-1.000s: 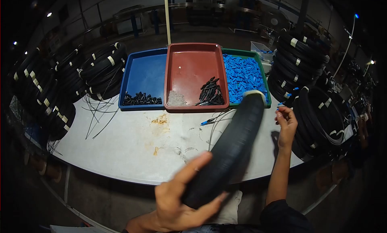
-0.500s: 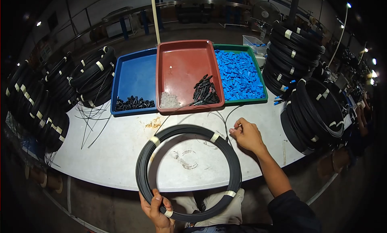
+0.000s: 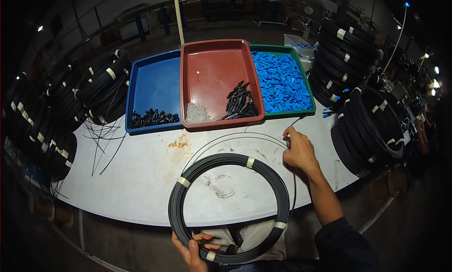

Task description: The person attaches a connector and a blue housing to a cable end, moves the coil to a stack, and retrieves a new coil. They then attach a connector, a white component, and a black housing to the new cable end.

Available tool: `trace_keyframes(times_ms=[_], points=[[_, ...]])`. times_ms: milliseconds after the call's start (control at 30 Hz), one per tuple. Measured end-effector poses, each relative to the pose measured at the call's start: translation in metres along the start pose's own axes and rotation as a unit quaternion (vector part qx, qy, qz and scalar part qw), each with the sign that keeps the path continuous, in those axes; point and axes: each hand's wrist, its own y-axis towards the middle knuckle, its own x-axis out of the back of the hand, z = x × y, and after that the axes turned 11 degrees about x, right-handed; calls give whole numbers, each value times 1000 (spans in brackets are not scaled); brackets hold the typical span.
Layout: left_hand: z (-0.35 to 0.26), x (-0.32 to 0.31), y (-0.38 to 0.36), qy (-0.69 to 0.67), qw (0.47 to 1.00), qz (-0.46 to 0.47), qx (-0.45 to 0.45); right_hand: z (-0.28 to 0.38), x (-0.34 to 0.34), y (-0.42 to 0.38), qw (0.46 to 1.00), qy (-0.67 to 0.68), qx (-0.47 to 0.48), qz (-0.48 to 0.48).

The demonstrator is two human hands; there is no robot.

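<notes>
From where I stand, the person's left hand (image 3: 194,257) has its fingers curled around the lower left of a large black ring-shaped coil of thin cable (image 3: 282,196), bound with pale tape bands (image 3: 183,181). The coil tilts up and away from those fingers, its far part over the white counter (image 3: 127,178) and its near part above the person's lap.

The right hand (image 3: 300,152), beyond the coil's upper right side, has its fingers pinched on a loose thin dark cable (image 3: 295,189), which runs from them down to the coil's right side. Two thin strands arc over the counter to the left of these fingers.

Just beyond the right fingers is a green plastic tray (image 3: 288,114) full of small bright blue pieces (image 3: 282,83). Farther left of them sit a red plastic tray (image 3: 219,60), with black (image 3: 239,102) and clear pieces (image 3: 197,113), and a blue plastic tray (image 3: 155,83). More taped black coils (image 3: 372,126) stand to the right of the right fingers.
</notes>
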Motion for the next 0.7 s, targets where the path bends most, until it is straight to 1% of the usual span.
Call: trace_keyframes(times_ms=[33,67,100,133,167,200,233,300,333,367,400,433,467,500,567,600,633,667,700], points=[[4,4,1,0,1000,1,0,-7,3,1,999,42,-17,-10],[7,9,1,36,998,42,6,-15,5,1,996,84,-33,-19],[8,11,1,72,994,82,12,-32,-2,1,989,134,-30,-61],[-1,5,-3,101,991,81,40,-36,5,1,979,192,-48,-58],[-7,1,-4,100,991,78,41,-40,12,1,965,250,-65,-54],[-12,-2,-3,160,984,75,32,-60,9,4,924,379,-38,-36],[-15,-5,-1,220,973,72,22,-65,13,4,924,379,-35,-34],[-21,-11,0,215,974,67,21,-69,25,4,889,457,14,-20],[-29,-13,-1,312,949,18,28,-68,31,3,871,490,15,-20],[-36,-13,-1,407,912,-31,37,-67,35,2,871,491,14,-17],[-36,-10,3,408,911,-34,42,-66,39,2,811,584,-16,-33],[-33,-5,10,482,873,-62,-44,-66,39,4,739,670,-47,-48],[-33,0,15,549,821,-90,-127,-73,34,4,712,696,-60,-73],[-38,2,19,550,821,-98,-122,-78,30,3,715,692,-51,-85],[-54,3,32,518,827,-148,-159,-56,29,-1,793,575,-52,-194],[-64,3,41,519,826,-154,-156,-44,33,-2,824,531,-46,-191],[-75,3,50,500,828,-146,-209,-40,34,0,824,534,-47,-185],[-85,-1,58,481,826,-135,-261,-38,36,5,834,524,-24,-169],[-94,-9,66,484,826,-137,-256,-35,38,10,843,515,-1,-154]])
